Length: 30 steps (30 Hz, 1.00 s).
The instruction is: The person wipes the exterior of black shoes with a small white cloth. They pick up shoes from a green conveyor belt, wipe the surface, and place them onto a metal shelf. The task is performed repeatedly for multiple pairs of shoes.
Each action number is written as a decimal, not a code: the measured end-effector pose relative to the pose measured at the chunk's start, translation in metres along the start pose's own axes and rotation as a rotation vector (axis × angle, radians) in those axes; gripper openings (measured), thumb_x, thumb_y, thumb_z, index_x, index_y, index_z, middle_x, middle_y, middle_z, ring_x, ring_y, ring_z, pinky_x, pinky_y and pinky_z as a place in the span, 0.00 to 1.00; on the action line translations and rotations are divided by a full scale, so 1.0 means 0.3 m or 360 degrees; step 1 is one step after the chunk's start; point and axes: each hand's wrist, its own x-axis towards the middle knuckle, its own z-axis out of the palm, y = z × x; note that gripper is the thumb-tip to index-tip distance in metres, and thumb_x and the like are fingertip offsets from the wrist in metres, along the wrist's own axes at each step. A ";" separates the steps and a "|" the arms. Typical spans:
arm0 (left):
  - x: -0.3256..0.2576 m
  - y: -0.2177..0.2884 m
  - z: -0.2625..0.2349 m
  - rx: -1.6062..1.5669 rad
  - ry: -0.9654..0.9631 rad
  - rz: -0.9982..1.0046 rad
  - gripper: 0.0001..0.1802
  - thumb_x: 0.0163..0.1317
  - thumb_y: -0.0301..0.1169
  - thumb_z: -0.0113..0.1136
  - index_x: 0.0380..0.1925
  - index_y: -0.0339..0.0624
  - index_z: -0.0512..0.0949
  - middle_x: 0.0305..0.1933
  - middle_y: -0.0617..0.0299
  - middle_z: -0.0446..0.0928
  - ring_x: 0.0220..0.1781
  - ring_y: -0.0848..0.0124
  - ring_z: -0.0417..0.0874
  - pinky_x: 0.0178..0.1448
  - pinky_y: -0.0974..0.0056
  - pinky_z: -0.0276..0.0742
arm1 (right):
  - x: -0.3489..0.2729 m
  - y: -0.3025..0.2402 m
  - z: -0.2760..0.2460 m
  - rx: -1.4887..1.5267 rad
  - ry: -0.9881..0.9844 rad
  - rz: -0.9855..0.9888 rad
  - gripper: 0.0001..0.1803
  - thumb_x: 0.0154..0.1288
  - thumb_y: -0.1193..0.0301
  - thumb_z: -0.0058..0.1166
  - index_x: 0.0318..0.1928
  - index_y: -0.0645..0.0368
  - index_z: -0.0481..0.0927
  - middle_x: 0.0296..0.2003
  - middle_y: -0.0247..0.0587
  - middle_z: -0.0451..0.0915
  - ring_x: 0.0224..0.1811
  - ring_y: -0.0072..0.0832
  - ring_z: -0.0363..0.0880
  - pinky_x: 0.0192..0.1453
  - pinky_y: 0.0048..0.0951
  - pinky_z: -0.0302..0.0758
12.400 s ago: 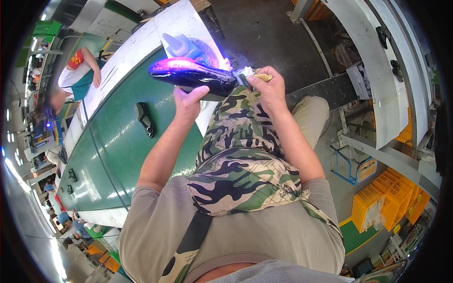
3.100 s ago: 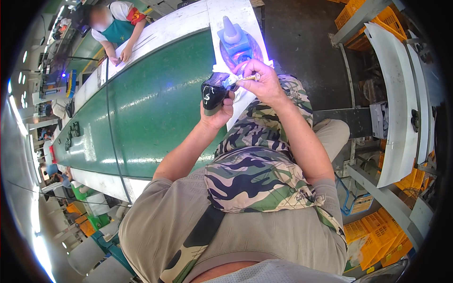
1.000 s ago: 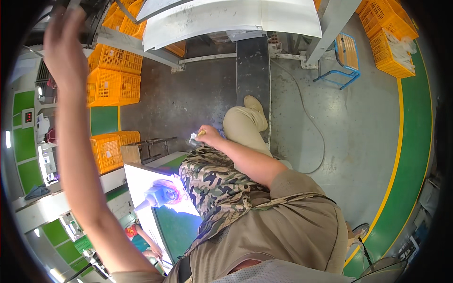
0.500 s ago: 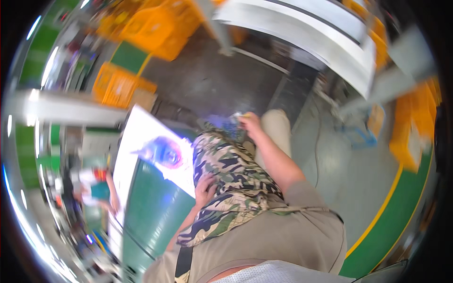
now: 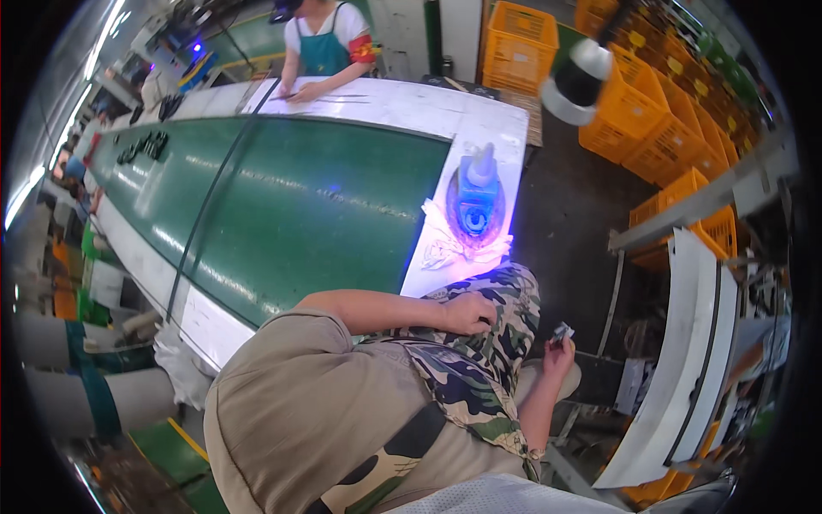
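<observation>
My left hand rests on the camouflage apron over my lap, its fingers curled; whatever may be in them is hidden. Out to the right, my right hand pinches a small grey-and-dark piece with a shiny look, too small to name. Beyond my left hand, at the table's corner, stands a blue container with a pale nozzle-like top, in a round dish under bright bluish light. A crumpled white cloth lies against it. Neither hand touches these two.
A green conveyor belt with a white border runs leftward, with dark parts on it. A person in a green apron works across it. Yellow crates stack at the far right; a lamp hangs nearby. A white curved panel stands at right.
My view has swung left, bringing the belt and the person across it into the middle. My left hand's fingers, spread on the apron before, are now curled. My right hand still holds the small piece.
</observation>
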 end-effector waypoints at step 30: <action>0.043 0.851 -1.076 -0.1261 0.0566 0.1778 0.14 0.62 0.38 0.66 0.28 0.38 0.80 0.23 0.65 0.76 0.22 0.69 0.76 0.30 0.65 0.69 | -0.058 0.235 1.086 -0.0272 -0.0806 0.0459 0.04 0.67 0.70 0.57 0.41 0.54 0.80 0.38 0.39 0.83 0.39 0.34 0.82 0.41 0.43 0.79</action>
